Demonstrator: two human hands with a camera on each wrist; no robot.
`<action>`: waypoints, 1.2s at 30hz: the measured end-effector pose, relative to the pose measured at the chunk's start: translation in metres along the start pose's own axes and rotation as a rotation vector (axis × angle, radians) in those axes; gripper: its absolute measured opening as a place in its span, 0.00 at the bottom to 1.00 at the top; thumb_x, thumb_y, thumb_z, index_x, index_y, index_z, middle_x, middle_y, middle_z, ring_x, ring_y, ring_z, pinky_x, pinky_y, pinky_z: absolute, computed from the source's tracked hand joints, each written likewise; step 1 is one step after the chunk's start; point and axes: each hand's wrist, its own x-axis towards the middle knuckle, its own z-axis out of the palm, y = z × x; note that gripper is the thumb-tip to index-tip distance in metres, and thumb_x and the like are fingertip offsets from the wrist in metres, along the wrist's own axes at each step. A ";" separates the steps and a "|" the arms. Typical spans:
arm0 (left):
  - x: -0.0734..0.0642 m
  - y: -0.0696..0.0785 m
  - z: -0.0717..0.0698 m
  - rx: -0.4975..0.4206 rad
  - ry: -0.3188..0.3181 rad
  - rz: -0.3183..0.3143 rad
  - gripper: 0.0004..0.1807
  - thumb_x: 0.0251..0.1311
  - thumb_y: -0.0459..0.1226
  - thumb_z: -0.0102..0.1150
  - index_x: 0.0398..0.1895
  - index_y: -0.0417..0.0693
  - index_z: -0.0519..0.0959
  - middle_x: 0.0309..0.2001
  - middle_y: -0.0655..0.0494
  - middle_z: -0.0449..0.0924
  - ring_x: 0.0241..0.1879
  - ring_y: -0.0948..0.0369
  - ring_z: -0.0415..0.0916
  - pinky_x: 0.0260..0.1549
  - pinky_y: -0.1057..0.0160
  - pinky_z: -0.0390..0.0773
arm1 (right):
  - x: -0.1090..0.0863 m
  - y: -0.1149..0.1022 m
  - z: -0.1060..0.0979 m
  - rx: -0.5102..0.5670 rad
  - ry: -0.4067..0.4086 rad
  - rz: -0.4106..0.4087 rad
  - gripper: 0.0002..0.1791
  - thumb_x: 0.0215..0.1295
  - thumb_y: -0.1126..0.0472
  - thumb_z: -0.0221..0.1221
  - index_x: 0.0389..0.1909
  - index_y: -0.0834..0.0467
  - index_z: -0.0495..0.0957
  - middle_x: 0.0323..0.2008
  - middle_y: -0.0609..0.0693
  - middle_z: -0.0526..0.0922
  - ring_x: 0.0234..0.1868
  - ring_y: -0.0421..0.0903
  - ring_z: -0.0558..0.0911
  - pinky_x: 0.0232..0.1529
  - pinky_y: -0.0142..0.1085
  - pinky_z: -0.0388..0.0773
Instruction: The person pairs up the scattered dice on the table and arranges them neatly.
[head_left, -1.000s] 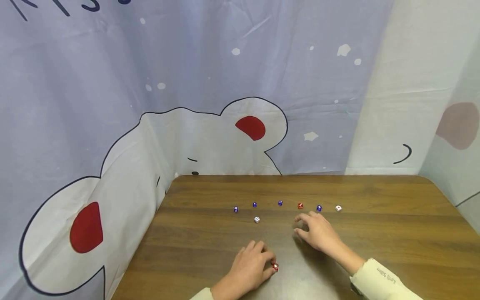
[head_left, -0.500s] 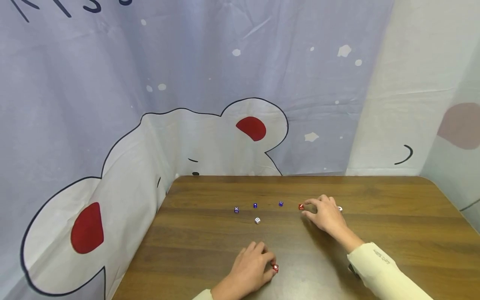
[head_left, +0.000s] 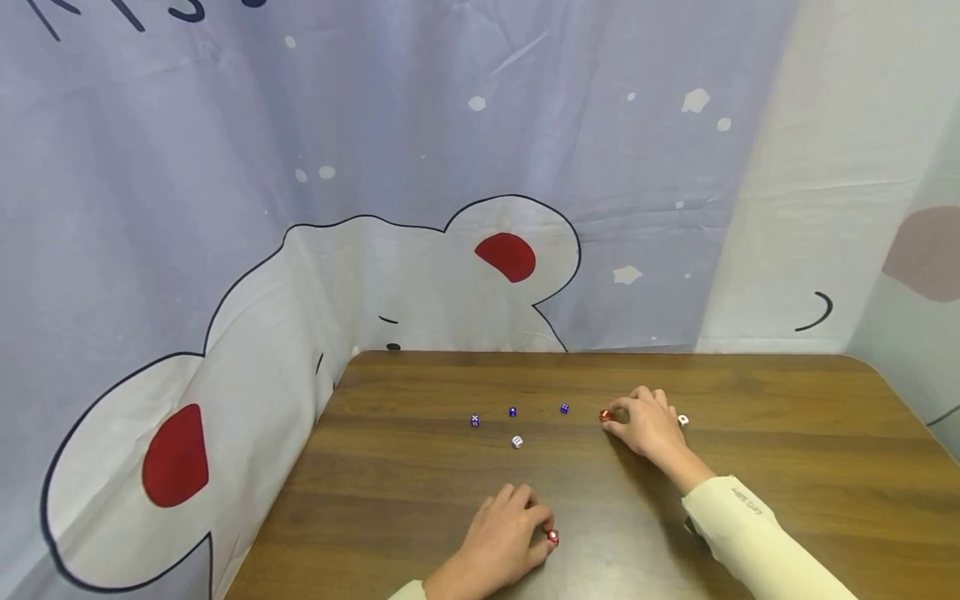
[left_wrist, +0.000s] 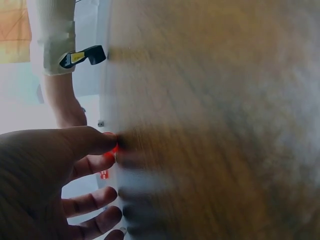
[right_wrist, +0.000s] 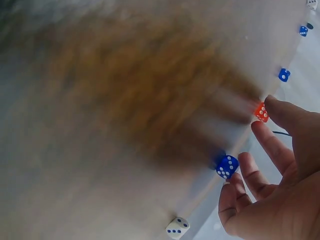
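Note:
Near the front of the table, my left hand (head_left: pixel 501 532) pinches a red die (head_left: pixel 553 537) between thumb and index finger, low over the wood. The left wrist view shows that die mostly covered by the fingertips. Farther back, my right hand (head_left: pixel 649 423) has thumb and index finger on either side of another red die (head_left: pixel 604 415), fingertips right at its faces. A blue die (right_wrist: pixel 227 166) sits close to the other fingers of my right hand and is hidden behind the hand in the head view. A white die (head_left: pixel 683 421) lies just right of that hand.
Left of my right hand, blue dice lie in a loose row: one (head_left: pixel 565 408), another (head_left: pixel 513 412) and a third (head_left: pixel 475 421). A white die (head_left: pixel 517 442) lies nearer the front. The wooden table (head_left: pixel 787 467) meets a printed curtain (head_left: pixel 420 283) behind.
My right hand has moved back and slightly right to the row, over the blue die, and its thumb and index finger have closed in on the red die. My left hand has stayed put.

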 end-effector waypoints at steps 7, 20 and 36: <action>-0.001 0.002 0.000 -0.006 -0.016 -0.004 0.07 0.56 0.52 0.70 0.32 0.68 0.81 0.39 0.68 0.73 0.36 0.67 0.65 0.29 0.69 0.61 | 0.001 -0.003 0.001 -0.011 -0.025 0.015 0.16 0.62 0.49 0.69 0.47 0.51 0.86 0.50 0.59 0.77 0.50 0.59 0.69 0.41 0.49 0.65; 0.002 0.002 -0.001 -0.029 -0.061 -0.012 0.07 0.58 0.53 0.70 0.32 0.68 0.80 0.39 0.69 0.73 0.36 0.68 0.65 0.28 0.69 0.61 | 0.001 -0.003 0.002 -0.042 -0.032 -0.007 0.09 0.61 0.49 0.69 0.38 0.48 0.85 0.47 0.57 0.79 0.49 0.60 0.71 0.42 0.51 0.66; 0.002 -0.002 0.000 -0.004 -0.045 -0.016 0.08 0.57 0.53 0.70 0.32 0.68 0.80 0.39 0.69 0.72 0.37 0.67 0.66 0.30 0.69 0.63 | -0.008 -0.018 0.002 -0.105 -0.040 -0.079 0.09 0.60 0.48 0.69 0.33 0.46 0.81 0.41 0.53 0.77 0.49 0.59 0.73 0.42 0.51 0.67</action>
